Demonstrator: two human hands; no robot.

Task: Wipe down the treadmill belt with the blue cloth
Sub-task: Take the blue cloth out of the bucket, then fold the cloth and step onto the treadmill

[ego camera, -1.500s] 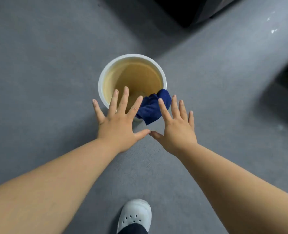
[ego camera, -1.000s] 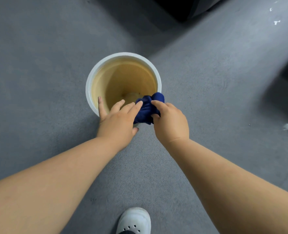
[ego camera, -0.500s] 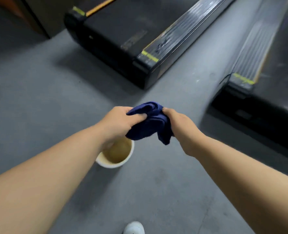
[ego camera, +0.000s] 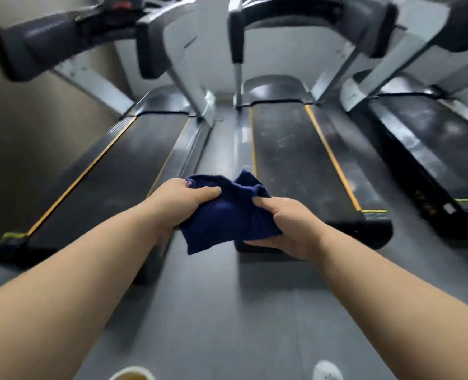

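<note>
In the head view, the blue cloth (ego camera: 227, 220) is held bunched in the middle of the frame, gripped tight by the left hand (ego camera: 178, 204) and the right hand (ego camera: 287, 223). It should be opened flat before the treadmill belt (ego camera: 290, 160) behind is rubbed.

Grey floor (ego camera: 216, 311): treadmills (ego camera: 290, 160), bucket (ego camera: 130, 371), white shoe (ego camera: 327, 371).

No legible txt, labels, nos. anywhere; frame blurred.
</note>
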